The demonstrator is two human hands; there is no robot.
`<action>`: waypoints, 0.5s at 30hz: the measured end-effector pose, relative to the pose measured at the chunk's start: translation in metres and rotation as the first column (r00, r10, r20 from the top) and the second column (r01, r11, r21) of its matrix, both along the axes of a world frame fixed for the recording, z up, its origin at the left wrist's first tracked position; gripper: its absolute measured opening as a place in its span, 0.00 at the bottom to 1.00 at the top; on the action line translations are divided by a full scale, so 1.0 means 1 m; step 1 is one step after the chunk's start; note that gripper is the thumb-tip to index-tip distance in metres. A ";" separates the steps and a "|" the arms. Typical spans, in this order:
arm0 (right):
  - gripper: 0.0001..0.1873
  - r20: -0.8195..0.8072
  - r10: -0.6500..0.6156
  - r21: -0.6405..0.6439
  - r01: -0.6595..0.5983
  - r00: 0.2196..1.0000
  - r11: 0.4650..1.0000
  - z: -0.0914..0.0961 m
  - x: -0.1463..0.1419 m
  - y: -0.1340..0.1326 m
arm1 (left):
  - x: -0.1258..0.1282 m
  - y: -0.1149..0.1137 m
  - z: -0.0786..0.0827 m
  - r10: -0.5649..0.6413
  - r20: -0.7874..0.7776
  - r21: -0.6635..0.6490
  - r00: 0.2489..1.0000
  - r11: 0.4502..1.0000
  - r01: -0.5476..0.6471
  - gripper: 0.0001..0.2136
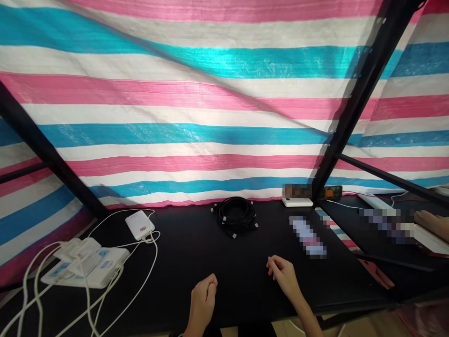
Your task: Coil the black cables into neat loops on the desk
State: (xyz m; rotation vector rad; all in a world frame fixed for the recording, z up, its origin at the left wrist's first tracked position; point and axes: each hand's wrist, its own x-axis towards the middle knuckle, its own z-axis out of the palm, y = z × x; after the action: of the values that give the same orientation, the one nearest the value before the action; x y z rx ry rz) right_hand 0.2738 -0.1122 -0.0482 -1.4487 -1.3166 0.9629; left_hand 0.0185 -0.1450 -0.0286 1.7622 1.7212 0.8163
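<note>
My left hand [202, 299] hovers over the near edge of the black table [196, 252], fingers curled into a loose fist with nothing visible in it. My right hand [283, 275] is a little farther in and to the right, fingers bent and drawn together, nothing visible between them. A coil of black cables [235, 215] with small connectors lies at the back middle of the table, well beyond both hands. Neither hand touches any object.
White power strips [87, 264] with white cords and a white power bank [139, 224] lie at the left. A white box [296, 201] sits at the back right. Black frame poles cross a striped tarp behind. Another person's hand [430, 222] rests on the neighbouring table at the right.
</note>
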 end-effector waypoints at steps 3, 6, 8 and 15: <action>0.26 0.013 0.010 -0.001 -0.010 1.000 1.000 -0.001 0.001 0.001 | 0.001 0.000 0.001 0.003 -0.072 -0.003 0.997 1.000 -0.003 0.13; 0.26 0.019 0.014 -0.002 -0.014 1.000 1.000 -0.003 0.002 0.001 | 0.004 0.000 0.004 -0.014 -0.170 -0.019 0.985 1.000 0.011 0.13; 0.26 0.018 0.012 0.003 -0.012 1.000 1.000 -0.002 0.002 0.001 | 0.006 0.000 0.006 -0.024 -0.236 -0.021 0.971 1.000 0.020 0.14; 0.26 0.028 0.007 0.019 -0.008 1.000 1.000 0.001 0.002 -0.001 | 0.012 0.001 0.007 -0.053 -0.427 -0.090 0.903 0.996 0.016 0.16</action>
State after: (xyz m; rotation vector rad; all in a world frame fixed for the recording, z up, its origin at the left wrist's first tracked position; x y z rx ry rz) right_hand 0.2761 -0.1136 -0.0476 -1.4481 -1.3494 0.9354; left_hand 0.0304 -0.1440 -0.0214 2.0153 1.9558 0.3438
